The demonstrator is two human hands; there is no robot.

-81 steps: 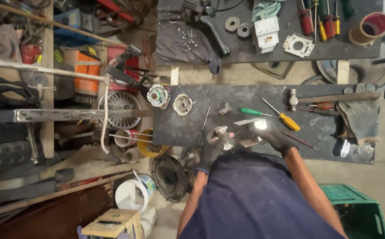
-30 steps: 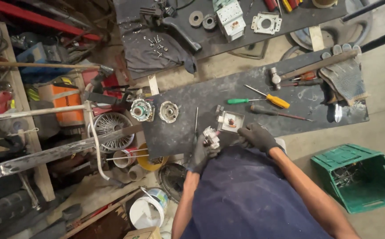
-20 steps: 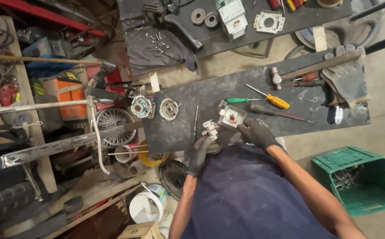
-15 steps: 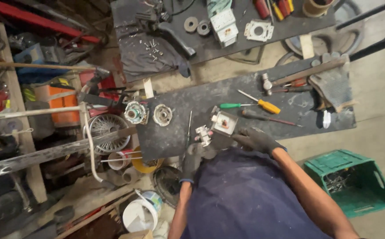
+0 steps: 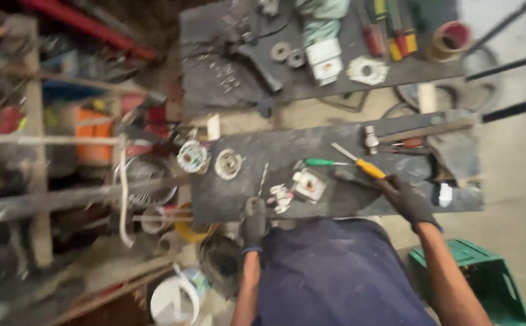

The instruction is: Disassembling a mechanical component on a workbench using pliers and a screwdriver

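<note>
The view is blurred. My gloved left hand [image 5: 254, 222] rests at the front edge of the dark workbench [image 5: 245, 193], just left of a small white and metal part [image 5: 282, 197]. A square white and metal part [image 5: 309, 184] lies beside that one, touched by neither hand. My gloved right hand [image 5: 405, 200] reaches to the right, its fingertips at the end of a dark-handled tool [image 5: 353, 177]. That tool lies just below a yellow-handled screwdriver [image 5: 365, 167] and a green-handled screwdriver [image 5: 322, 162]. The blur hides whether either hand grips anything.
Two round metal parts [image 5: 193, 157] [image 5: 228, 163] and a hammer [image 5: 371, 140] lie on the workbench. A second bench [image 5: 214, 90] behind carries tools, washers and a tape roll [image 5: 449, 37]. A green crate [image 5: 486, 284] stands at right, a white bucket [image 5: 175, 299] and clutter at left.
Both hands have left the small parts at the bench front. My right hand has moved right to the dark-handled tool, and my left hand has dropped back to the bench edge. The view shifted.
</note>
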